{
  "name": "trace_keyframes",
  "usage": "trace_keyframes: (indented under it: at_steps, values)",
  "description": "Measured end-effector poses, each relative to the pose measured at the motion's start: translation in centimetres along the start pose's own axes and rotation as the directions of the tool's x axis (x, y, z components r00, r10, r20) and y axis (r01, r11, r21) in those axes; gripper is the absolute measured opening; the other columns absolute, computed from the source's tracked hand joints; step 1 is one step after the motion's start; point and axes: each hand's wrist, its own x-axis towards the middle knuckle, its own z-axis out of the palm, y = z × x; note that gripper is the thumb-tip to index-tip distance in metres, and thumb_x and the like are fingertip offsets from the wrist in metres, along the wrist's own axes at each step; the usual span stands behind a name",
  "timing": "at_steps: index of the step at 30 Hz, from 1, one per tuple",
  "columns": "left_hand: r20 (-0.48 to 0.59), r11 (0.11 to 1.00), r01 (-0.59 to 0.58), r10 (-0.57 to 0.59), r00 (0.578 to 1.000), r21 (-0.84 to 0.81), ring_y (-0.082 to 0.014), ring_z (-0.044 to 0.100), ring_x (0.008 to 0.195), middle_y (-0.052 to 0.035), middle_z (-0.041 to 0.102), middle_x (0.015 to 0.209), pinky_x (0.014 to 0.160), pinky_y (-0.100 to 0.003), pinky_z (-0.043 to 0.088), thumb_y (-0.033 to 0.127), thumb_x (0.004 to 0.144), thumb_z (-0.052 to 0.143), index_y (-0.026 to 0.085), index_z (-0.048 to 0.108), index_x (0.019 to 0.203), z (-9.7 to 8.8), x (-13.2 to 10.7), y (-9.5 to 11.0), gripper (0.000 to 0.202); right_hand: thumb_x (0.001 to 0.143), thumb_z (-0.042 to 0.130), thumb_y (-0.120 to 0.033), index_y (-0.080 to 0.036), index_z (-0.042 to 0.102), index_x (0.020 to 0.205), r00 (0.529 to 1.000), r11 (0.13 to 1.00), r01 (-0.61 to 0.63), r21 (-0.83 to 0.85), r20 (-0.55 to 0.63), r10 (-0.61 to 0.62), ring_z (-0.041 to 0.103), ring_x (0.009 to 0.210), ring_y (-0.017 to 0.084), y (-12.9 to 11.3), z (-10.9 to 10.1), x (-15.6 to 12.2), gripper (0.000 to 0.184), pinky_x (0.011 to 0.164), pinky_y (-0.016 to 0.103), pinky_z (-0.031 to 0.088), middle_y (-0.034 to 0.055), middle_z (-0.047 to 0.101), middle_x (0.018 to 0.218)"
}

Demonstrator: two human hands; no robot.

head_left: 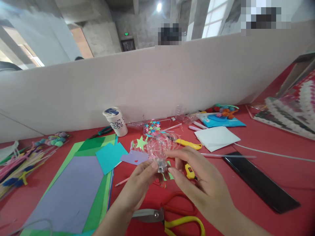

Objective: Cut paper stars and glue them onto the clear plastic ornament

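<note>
My left hand (142,177) pinches a clear, round plastic base (161,166) between thumb and fingers. Above that base spreads a see-through tangle of thin, pinkish, shiny strands (159,144); whether they sit inside a clear shell I cannot tell. My right hand (199,180) is curled at the right side of the piece, thumb and index finger apart, the index tip at the strands' lower edge. A pale green star (141,143) shows just left of the strands, and a bunch of small coloured stars (152,127) lies behind them. Under my hands rest large scissors (157,215) with red and yellow handles.
Coloured paper sheets (71,193) cover the left side, near pipe cleaners (22,164). A paper cup (115,121) stands by the white partition (147,85). To the right lie a yellow cutter (189,144), a white pad (218,137) and a black strip (261,182).
</note>
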Motion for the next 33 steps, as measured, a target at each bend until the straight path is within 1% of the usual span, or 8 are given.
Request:
trace_keyframes:
  at_steps: [9,12,14,18,21,26,29,33]
  values:
    - [0.036,0.994,-0.034,0.031,0.999,0.1,-0.0126,0.053,0.067,-0.0035,0.067,0.077,0.061,-0.023,0.044,0.043,0.079,0.063,0.02,0.074,0.088,-0.2,0.2,0.0,0.027,0.082,0.055,-0.012,-0.025,0.06,0.1,0.997,0.992,-0.069,0.108,-0.03,0.073,0.054,0.062,0.01,0.0,0.0,0.1,0.023,0.054,0.019,0.044,-0.0049,0.054,0.071]
    - [0.062,0.986,-0.051,0.041,0.997,0.161,-0.0137,0.053,0.069,-0.0038,0.067,0.078,0.063,-0.024,0.044,0.043,0.081,0.061,0.019,0.074,0.089,-0.4,0.4,-0.2,0.028,0.083,0.055,-0.013,-0.025,0.058,0.108,0.994,0.987,-0.096,0.132,-0.04,0.102,0.054,0.065,0.011,0.1,0.1,0.1,0.028,0.057,0.02,0.046,-0.0041,0.055,0.075]
    - [0.049,0.98,-0.064,0.055,0.997,0.191,-0.0139,0.053,0.071,-0.0037,0.067,0.079,0.067,-0.025,0.044,0.043,0.082,0.06,0.019,0.074,0.089,-0.6,0.4,-0.2,0.028,0.083,0.055,-0.013,-0.025,0.059,0.102,0.995,0.987,-0.087,0.133,-0.035,0.092,0.054,0.065,0.011,0.1,0.0,0.1,0.023,0.059,0.021,0.046,-0.004,0.055,0.075]
    - [0.03,0.977,-0.07,0.066,0.997,0.202,-0.0145,0.054,0.074,-0.0035,0.067,0.08,0.072,-0.026,0.042,0.043,0.082,0.06,0.019,0.073,0.087,-0.6,0.4,-0.3,0.028,0.084,0.055,-0.011,-0.023,0.06,0.085,1.0,0.997,-0.007,0.077,-0.022,0.009,0.053,0.063,0.011,0.2,-0.2,0.4,0.013,0.057,0.022,0.044,-0.0038,0.053,0.071]
    - [0.059,0.984,-0.048,0.039,0.998,0.17,-0.0142,0.052,0.07,-0.0034,0.066,0.077,0.068,-0.026,0.042,0.045,0.081,0.06,0.018,0.072,0.084,-0.3,0.3,-0.2,0.029,0.085,0.056,-0.009,-0.019,0.061,0.085,0.995,0.995,0.096,-0.032,-0.01,-0.096,0.052,0.067,0.012,0.6,0.0,0.5,0.011,0.059,0.024,0.043,-0.001,0.054,0.073]
    - [0.031,0.996,-0.02,0.018,0.999,0.092,-0.0128,0.051,0.067,-0.002,0.064,0.074,0.065,-0.025,0.041,0.042,0.08,0.062,0.019,0.07,0.078,0.3,0.1,-0.3,0.024,0.085,0.055,-0.002,-0.015,0.059,0.084,0.959,0.951,0.269,-0.149,-0.048,-0.279,0.052,0.072,0.015,1.3,0.6,0.5,0.013,0.065,0.028,0.044,0.0035,0.055,0.076]
    - [0.066,0.995,-0.019,0.013,0.998,0.097,-0.0133,0.052,0.067,-0.0026,0.063,0.071,0.065,-0.025,0.04,0.041,0.082,0.059,0.018,0.07,0.078,0.4,0.1,-0.3,0.026,0.085,0.055,-0.002,-0.015,0.058,0.08,0.944,0.929,0.314,-0.197,-0.039,-0.327,0.051,0.07,0.017,1.5,0.6,0.5,0.014,0.062,0.03,0.043,0.0047,0.056,0.074]
    - [0.037,0.996,-0.007,0.003,0.999,0.091,-0.0138,0.051,0.067,-0.003,0.062,0.071,0.064,-0.026,0.039,0.039,0.083,0.059,0.017,0.069,0.076,0.5,0.0,-0.3,0.025,0.086,0.053,-0.004,-0.017,0.057,0.08,0.94,0.919,0.328,-0.22,-0.023,-0.342,0.05,0.068,0.017,1.5,0.6,0.6,0.015,0.06,0.03,0.043,0.0043,0.057,0.072]
